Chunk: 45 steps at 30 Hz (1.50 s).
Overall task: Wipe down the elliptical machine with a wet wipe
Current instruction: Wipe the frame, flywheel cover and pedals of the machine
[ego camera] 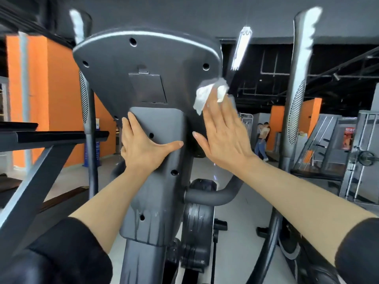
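Two forearms in black sleeves [61, 249] are reaching up from the bottom edge toward the elliptical machine [155, 181], seen from the back side of its console. The left hand [141, 146] is lying flat on the grey cover of the center post, fingers straight and the thumb stretching out to the right across the panel, holding nothing. Drip marks are showing on the lower part of that cover. The right hand [223, 138] is pressing flat, fingers straight and together, against the right lower edge of the console back [143, 66]. The white wet wipe [207, 93] is sitting crumpled under its fingertips, sticking out above and to the left of them, touching the console's edge. A curved black handlebar [213, 194] is branching right from the post below the hands. Two upright arm poles [297, 99] with ribbed grips are standing on either side of the console. Farther back, orange walls [57, 95] are showing on the left and right, other gym racks [352, 158] are standing at the right, and a person [262, 140] is standing in the distance.
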Motion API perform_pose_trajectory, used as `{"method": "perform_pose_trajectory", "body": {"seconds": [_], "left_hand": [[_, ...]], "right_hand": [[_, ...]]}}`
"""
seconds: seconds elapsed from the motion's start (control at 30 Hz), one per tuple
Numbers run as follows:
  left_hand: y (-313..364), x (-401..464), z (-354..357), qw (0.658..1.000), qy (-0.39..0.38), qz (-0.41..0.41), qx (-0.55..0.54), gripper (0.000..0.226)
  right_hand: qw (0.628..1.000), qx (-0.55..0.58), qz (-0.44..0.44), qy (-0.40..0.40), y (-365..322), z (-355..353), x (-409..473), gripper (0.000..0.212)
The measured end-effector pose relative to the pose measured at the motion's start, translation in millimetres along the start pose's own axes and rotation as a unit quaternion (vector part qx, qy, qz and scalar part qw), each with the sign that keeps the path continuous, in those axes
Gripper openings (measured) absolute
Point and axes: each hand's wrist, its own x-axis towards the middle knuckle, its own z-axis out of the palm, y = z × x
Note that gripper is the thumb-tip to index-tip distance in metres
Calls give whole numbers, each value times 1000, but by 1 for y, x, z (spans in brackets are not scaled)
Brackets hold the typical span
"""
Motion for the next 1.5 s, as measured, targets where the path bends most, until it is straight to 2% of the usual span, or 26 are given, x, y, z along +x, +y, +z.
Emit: {"method": "perform_pose_trajectory", "body": {"seconds": [0.07, 0.1, 0.2, 0.23, 0.3, 0.4, 0.47, 0.57, 0.73, 0.83, 0.9, 0.97, 1.03, 1.2, 1.27, 1.4, 1.5], "left_hand": [[1, -2, 0, 1000, 0, 3, 7, 142], [0, -3, 0, 1000, 1, 4, 9, 143], [-4, -3, -1, 1000, 9, 3, 8, 144], [-6, -3, -1, 1000, 11, 6, 10, 143], [-10, -4, -1, 1000, 11, 19, 9, 142], [-18, -4, -6, 999, -7, 37, -12, 139], [-23, -4, -11, 998, -25, 44, -44, 139], [-25, -5, -18, 995, -21, 49, -87, 135], [-26, 23, -45, 987, 63, 73, -128, 104], [-17, 46, -71, 980, 86, 72, -162, 90], [-9, 59, -85, 970, 73, 63, -225, 85], [-7, 68, -95, 957, 34, 51, -285, 83], [-10, 73, -102, 953, 7, 40, -299, 83], [-13, 68, -114, 936, 10, 16, -352, 73], [-15, 66, -116, 936, 6, 5, -353, 66], [-24, 59, -112, 929, -3, -53, -367, 52], [-29, 50, -97, 934, -19, -54, -353, 50]], "right_hand": [[991, -103, -81, 7, 8, -2, 8, 72], [988, -121, -91, 32, 9, -6, 17, 71], [985, -116, -50, 117, 3, -26, 61, 66], [984, -118, -51, 121, 0, -30, 72, 66], [979, -154, -117, 68, -5, -25, 75, 68], [950, -214, -226, -21, -3, -15, 58, 69], [955, -202, -217, 3, 0, -22, 66, 66], [973, -156, -151, 75, -7, -34, 94, 66], [943, -213, -251, 38, -27, -20, 107, 71], [956, -203, -200, 70, -46, -28, 130, 70], [962, -186, -189, 60, -59, -27, 137, 72], [949, -209, -234, 17, -72, -14, 134, 75], [939, -228, -258, -3, -83, -7, 136, 77], [957, -187, -208, 71, -111, -8, 170, 73], [954, -170, -242, 50, -120, 3, 168, 73], [942, -127, -302, -72, -118, 18, 140, 73], [957, -91, -268, -61, -98, 8, 127, 72]]}}
